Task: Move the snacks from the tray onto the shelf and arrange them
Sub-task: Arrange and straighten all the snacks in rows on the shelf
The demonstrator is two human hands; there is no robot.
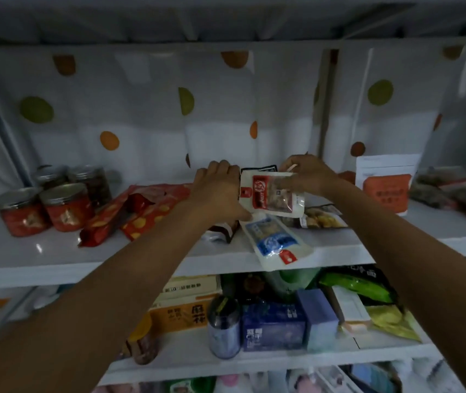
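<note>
Two hands are engaged on one white-and-red pouch (271, 194), which is held just above the middle of the upper shelf (56, 268). The left hand (217, 191) is curled round its left edge, and its upper right corner is pinched by the right hand (308, 174). No tray is seen in the head view. Directly beneath the held pouch a white-and-blue pouch (275, 242) is laid at an angle, with its lower end projecting past the front edge of the shelf. A yellow snack packet (322, 218) and a dark packet (226, 231) are seen close beside it. The main hazard is judged to be this overhang. If the held pouch is set down on the loose pile, or the left wrist is dragged across it, the white-and-blue pouch is likely to be pushed off the shelf. A smooth pouch laid on other smooth pouches is also expected to slide. Red packets (141, 208) and red jars (67, 207) at the left are well apart from the hands and are not considered at risk.
</note>
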